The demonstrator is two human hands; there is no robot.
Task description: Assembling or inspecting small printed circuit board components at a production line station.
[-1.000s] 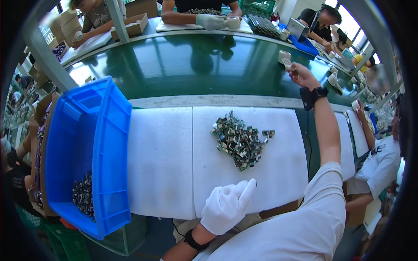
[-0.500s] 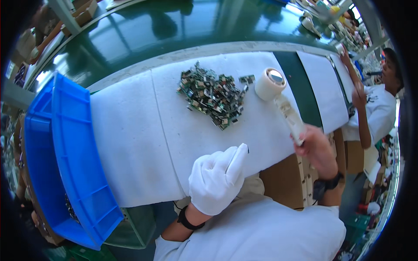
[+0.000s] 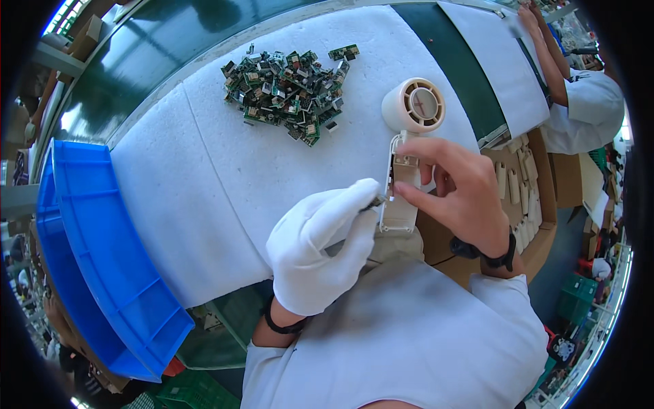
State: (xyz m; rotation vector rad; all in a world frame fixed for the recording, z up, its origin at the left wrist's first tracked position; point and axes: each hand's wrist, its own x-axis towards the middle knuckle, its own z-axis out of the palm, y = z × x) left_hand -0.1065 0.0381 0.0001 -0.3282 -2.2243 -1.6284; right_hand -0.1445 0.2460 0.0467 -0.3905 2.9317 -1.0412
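A cream-white plastic casing, shaped like a hair dryer, has a round slotted head [image 3: 413, 105] and a long hollow handle [image 3: 402, 213] toward my body. Bent over the handle, my right hand [image 3: 463, 187] is bare and grips it with thumb and fingertips. My left hand [image 3: 320, 249], in a white glove, is closed in a pinch on a small circuit board [image 3: 374, 202] beside the handle's open side. Most of that board is hidden by the glove. Beyond my hands, a heap of small green circuit boards [image 3: 286, 92] lies on the white foam sheet [image 3: 184, 204].
A blue plastic bin [image 3: 116, 238] stands at the left. To the right, a cardboard box [image 3: 538, 238] holds several long white plastic parts [image 3: 514, 180]. Another person [image 3: 586, 102] works farther right at the green bench [image 3: 449, 61].
The casing has come nearer my body and turned, so its round head faces me more. My left hand has brought the board to the handle, and my right fingers have moved along it.
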